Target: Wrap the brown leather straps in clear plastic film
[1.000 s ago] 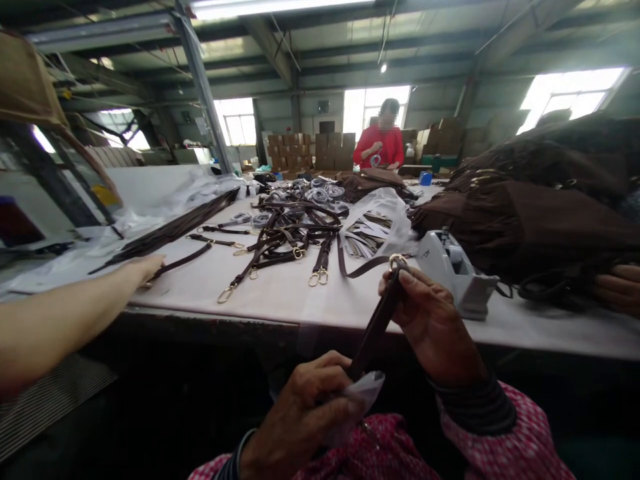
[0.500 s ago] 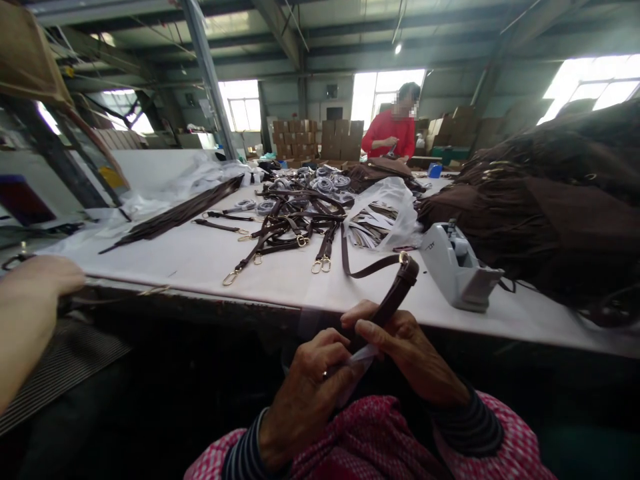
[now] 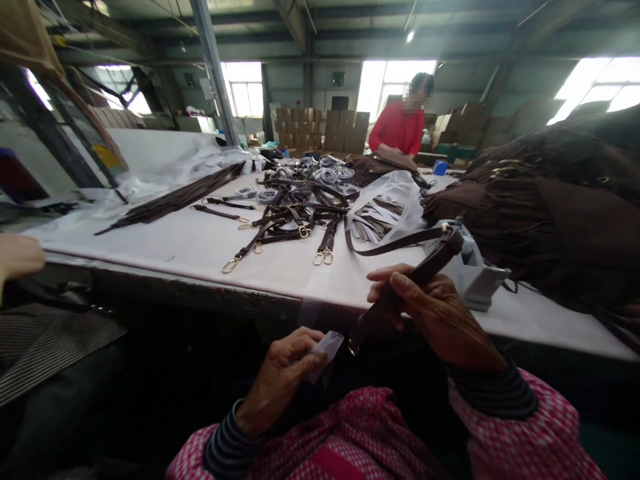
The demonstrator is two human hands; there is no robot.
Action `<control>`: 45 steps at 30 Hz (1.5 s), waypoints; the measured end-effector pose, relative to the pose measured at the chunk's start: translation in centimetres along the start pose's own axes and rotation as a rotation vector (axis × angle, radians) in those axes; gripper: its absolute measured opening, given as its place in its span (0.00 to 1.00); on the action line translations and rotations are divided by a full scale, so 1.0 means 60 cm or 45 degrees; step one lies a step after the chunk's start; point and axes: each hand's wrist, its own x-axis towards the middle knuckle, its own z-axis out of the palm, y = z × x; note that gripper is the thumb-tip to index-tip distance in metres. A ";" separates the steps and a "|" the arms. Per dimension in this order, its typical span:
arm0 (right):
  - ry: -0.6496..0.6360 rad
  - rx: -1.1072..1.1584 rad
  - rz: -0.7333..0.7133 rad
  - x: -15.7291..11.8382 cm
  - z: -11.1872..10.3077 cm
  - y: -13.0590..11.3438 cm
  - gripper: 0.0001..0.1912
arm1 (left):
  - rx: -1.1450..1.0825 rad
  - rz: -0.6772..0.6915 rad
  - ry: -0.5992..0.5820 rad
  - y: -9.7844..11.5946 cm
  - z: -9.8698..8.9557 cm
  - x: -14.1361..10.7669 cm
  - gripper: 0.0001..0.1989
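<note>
Hands [image 3: 284, 375] apart, brown strap [image 3: 434, 263] in right [image 3: 449, 320]

Passable tabletop [image 3: 200, 247] before strap heap [image 3: 283, 236]; obstacles rightward: held strap [image 3: 430, 263], tape dispenser [image 3: 480, 283]

A dark brown, flat leather-like strap [image 3: 434, 259] and a crumpled, translucent plastic film [image 3: 329, 348], slightly apart.
Gripped in the right hand [image 3: 445, 317], the strap slants up toward two o'clock, its gold-toned metal fitting [image 3: 353, 347] lowest. The film, pinched in the left hand [image 3: 285, 373], sits at the fitting's nine o'clock.
</note>
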 end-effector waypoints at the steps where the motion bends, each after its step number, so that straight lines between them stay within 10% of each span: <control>1: 0.032 0.025 -0.013 0.003 -0.001 -0.008 0.17 | -0.020 -0.006 -0.004 -0.008 -0.001 0.001 0.13; 21: -0.070 0.180 -0.162 0.036 0.042 -0.064 0.14 | -0.486 -0.144 -0.166 -0.050 -0.013 0.018 0.13; 45: -0.135 -0.004 -0.056 0.022 0.026 -0.019 0.15 | -0.540 -0.200 -0.175 0.030 0.015 0.046 0.12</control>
